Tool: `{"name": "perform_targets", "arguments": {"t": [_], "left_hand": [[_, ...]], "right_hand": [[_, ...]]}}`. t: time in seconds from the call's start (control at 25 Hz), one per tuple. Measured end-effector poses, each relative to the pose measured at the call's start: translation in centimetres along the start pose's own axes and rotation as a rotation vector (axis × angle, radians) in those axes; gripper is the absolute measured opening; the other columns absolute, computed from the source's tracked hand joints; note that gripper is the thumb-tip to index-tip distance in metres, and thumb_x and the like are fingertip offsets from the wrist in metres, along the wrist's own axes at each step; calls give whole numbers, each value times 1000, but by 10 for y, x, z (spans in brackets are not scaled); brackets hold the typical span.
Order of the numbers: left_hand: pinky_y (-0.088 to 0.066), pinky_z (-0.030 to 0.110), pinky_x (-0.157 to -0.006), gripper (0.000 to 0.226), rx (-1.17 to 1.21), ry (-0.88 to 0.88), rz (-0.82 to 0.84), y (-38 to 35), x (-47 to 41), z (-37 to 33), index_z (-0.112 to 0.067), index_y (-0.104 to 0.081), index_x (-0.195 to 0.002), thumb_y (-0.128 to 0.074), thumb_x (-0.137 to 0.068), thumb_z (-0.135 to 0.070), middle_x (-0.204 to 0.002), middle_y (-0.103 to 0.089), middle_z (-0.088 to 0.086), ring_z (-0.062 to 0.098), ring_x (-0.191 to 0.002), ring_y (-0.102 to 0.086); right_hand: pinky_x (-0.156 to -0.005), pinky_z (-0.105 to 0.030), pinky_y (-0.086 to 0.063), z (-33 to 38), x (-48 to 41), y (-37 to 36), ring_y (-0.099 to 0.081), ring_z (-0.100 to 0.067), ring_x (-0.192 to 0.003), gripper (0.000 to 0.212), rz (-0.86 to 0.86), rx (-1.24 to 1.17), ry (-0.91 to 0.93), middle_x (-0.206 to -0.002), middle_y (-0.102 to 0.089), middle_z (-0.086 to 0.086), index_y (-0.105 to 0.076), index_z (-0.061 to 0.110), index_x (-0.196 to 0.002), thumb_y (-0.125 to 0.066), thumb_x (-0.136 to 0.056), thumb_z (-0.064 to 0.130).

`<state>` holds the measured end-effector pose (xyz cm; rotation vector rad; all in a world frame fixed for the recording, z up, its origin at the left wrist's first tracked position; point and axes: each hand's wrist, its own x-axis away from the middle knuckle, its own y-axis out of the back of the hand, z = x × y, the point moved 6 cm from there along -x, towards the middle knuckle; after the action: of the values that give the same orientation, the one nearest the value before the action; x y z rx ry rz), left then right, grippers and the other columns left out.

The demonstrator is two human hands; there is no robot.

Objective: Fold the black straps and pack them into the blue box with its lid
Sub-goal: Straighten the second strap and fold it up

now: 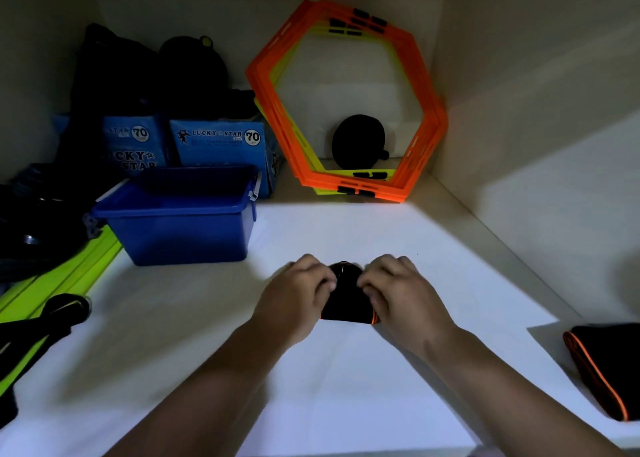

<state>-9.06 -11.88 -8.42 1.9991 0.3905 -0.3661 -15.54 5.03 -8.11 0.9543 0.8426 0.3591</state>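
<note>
Gripped at both ends just above the white shelf [346, 380], near the front and a little right of the blue box [180, 234]: one black strap [346, 306] with orange edging, left hand [294, 293] and right hand [405, 293] each with fingers [327, 281] curled round it. Best to bring the ends together squarely, line up the orange edges, press the fold flat with the thumbs, and keep the bundle tight so as not to spring open on the way to the box. Counted: two hands; one strap in hand; a second strap [599, 370], likely of the same kind, at the right edge; one open blue box, lid not to be made out; two blue cartons [218, 144] behind it; stacked orange and yellow hexagon rings [270, 85], number unclear.
</note>
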Motion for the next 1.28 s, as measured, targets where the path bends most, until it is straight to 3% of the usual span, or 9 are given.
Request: {"name": "perform_targets", "arguments": {"t": [0.16, 0.28, 0.44, 0.6, 0.72, 0.8, 1.0, 1.16, 1.28], "left_hand": [[-40, 28, -101, 62, -31, -51, 249, -1, 16, 11, -36, -52, -137, -62, -78, -52, -134, -53, -20, 7, -114, -49], [-45, 33, -96, 45, 46, -64, 168, 2, 12, 4, -35, -59, -127, -58, -85, -52, -118, -61, -17, 8, -104, -55], [-50, 34, -82, 33, 225, 81, 80, 3, 11, -2, -29, -67, -101, -59, -84, -56, -93, -65, -9, 8, -85, -61], [-54, 27, -79, 31, 357, 334, -57, 0, 18, 4, -23, -71, -101, -71, -82, -48, -90, -76, -7, 4, -82, -69], [-55, 26, -82, 31, 495, 347, 4, -8, 19, -4, -30, -73, -110, -72, -81, -42, -97, -78, -7, 1, -88, -72], [-56, 28, -82, 38, 604, 321, 7, -10, 20, -11, -36, -70, -114, -71, -77, -42, -102, -73, -8, 8, -93, -73], [-57, 31, -89, 52, 945, 304, -30, -4, 18, -28, -29, -67, -125, -77, -74, -25, -119, -71, 1, 13, -107, -71], [-55, 39, -90, 42, 1004, 261, -61, 11, 9, -38, -26, -68, -119, -73, -78, -20, -112, -76, -2, 17, -106, -71], [-52, 30, -90, 28, 1023, 197, -103, 19, 3, -51, -25, -69, -108, -71, -81, -19, -107, -76, -1, 16, -103, -69]], "right_hand": [[-99, -26, -44, -11, 7, 2, -50, -14, -118, 50, 193, -93, 116, -131, -62, 13, -64, 27, -130, -64, -84, 47], [-89, -27, -48, -3, 7, 1, -50, -12, -111, 65, 204, 23, 133, -127, -62, 20, -53, 35, -135, -68, -76, 58], [-71, -35, -53, 9, -2, 8, -54, -12, -92, 40, 125, 42, 82, -97, -71, 18, -56, 40, -118, -60, -80, 54], [-66, -31, -51, -3, 0, 4, -64, -13, -73, 26, 136, -390, -295, -80, -70, 5, -59, 22, -100, -68, -87, 42], [-62, -35, -53, -4, 9, -12, -66, -22, -70, 26, 153, -893, -598, -89, -71, -11, -58, 9, -108, -70, -92, 26], [-65, -37, -52, 9, 14, -15, -65, -27, -71, 19, 179, -1199, -637, -90, -72, -18, -65, 0, -110, -59, -99, 15], [-104, -53, -52, 34, 31, -19, -66, -40, -118, 34, 154, -1685, -725, -124, -71, -21, -64, 5, -129, -49, -103, 21], [-76, -38, -63, 42, 37, -8, -72, -36, -107, 40, 145, -1889, -744, -125, -69, -25, -61, -2, -131, -51, -99, 20], [-70, -36, -62, 45, 41, 0, -77, -28, -85, 37, 90, -1946, -734, -108, -75, -21, -67, -3, -123, -55, -93, 15]]}}
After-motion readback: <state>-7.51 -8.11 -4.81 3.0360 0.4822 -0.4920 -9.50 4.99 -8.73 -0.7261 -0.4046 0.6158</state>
